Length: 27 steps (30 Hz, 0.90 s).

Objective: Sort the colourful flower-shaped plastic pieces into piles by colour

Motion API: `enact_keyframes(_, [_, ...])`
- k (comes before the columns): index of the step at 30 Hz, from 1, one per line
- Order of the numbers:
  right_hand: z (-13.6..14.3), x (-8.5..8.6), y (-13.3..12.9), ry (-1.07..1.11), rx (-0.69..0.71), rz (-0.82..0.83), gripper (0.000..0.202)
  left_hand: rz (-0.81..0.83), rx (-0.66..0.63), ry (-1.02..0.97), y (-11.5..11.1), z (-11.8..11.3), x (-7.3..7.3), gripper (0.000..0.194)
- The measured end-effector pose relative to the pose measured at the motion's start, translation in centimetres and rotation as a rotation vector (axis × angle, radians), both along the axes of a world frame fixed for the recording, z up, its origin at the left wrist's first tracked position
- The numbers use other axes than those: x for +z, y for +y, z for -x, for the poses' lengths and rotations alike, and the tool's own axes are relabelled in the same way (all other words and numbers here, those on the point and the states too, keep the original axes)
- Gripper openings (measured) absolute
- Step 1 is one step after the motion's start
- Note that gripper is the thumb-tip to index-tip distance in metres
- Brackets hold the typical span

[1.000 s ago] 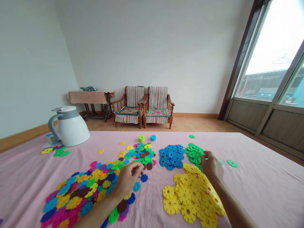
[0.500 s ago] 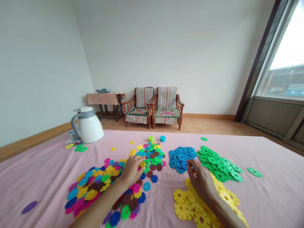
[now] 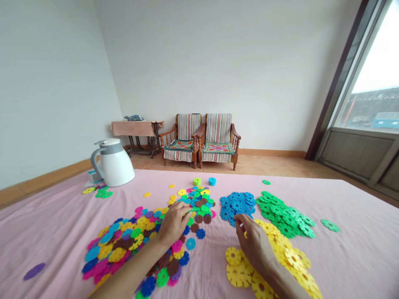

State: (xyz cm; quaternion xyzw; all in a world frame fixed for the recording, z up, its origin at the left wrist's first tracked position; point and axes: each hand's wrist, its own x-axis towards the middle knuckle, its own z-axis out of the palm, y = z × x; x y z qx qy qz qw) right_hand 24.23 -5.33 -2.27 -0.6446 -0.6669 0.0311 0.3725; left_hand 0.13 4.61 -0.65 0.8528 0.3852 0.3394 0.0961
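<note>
My left hand (image 3: 175, 219) is over the mixed-colour heap of small notched plastic discs (image 3: 126, 241). Its thumb and fingertips come together beside a smaller cluster of discs (image 3: 202, 203); whatever is between them cannot be made out among the green and yellow pieces. My right hand (image 3: 254, 243) hovers with loosely bent fingers, thumb apart, nothing visible in it. Its fingertips are by the near edge of the blue disc pile (image 3: 236, 205). Below that wrist spreads a pile of larger yellow discs (image 3: 238, 274), partly covered by the forearm.
Green discs (image 3: 283, 216) are piled at right, with a single green disc (image 3: 330, 225) beyond. Short lime (image 3: 197, 182) and blue (image 3: 212, 181) stacks stand at the back. A white jug (image 3: 116, 164) stands far left on the pink cloth (image 3: 56, 224). Two chairs (image 3: 218, 141) are behind.
My right hand has moved left and slightly nearer me, off the blue pile's right side. My left hand's fingertips have drawn closer together. The whole view has shifted slightly.
</note>
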Motion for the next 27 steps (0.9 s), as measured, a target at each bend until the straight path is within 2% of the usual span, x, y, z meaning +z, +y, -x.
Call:
enact_keyframes(2, [0.7, 0.2, -0.2, 0.043, 0.055, 0.002, 0.026, 0.137, -0.045, -0.102, -0.8, -0.5, 0.6, 0.022])
enact_keyframes(4, [1.6, 0.5, -0.5, 0.115, 0.130, 0.002, 0.024, 0.344, -0.106, -0.217, -1.9, -1.3, 0.9, 0.023])
enact_keyframes(8, [3.8, 0.8, -1.2, 0.328, 0.234, 0.051, 0.018, 0.695, -0.256, -0.377, -4.1, -3.0, 1.1, 0.026])
enact_keyframes(11, [4.9, 0.8, -1.5, 0.446, 0.280, 0.096, 0.014, 0.804, -0.335, -0.406, -5.3, -3.7, 0.9, 0.028])
enact_keyframes(14, [4.4, 0.7, -1.1, 0.462, 0.258, 0.115, 0.017, 0.773, -0.328, -0.366, -5.5, -3.6, 0.6, 0.029])
enact_keyframes(16, [2.8, 0.7, -0.6, 0.389, 0.144, 0.090, 0.018, 0.660, -0.265, -0.328, -4.9, -3.2, 0.2, 0.025])
enact_keyframes(20, [-3.4, 0.8, 0.4, 0.153, -0.253, -0.011, 0.020, 0.451, -0.086, -0.302, -2.4, -1.3, -0.4, 0.019])
enact_keyframes(24, [-9.9, 0.4, 0.4, -0.064, -0.616, 0.079, 0.029, 0.319, 0.062, -0.256, 0.3, 0.9, -0.6, 0.021])
enact_keyframes(27, [-12.3, -0.2, 0.1, -0.167, -0.761, 0.132, 0.036, 0.244, 0.170, -0.219, 1.9, 2.4, -0.8, 0.020])
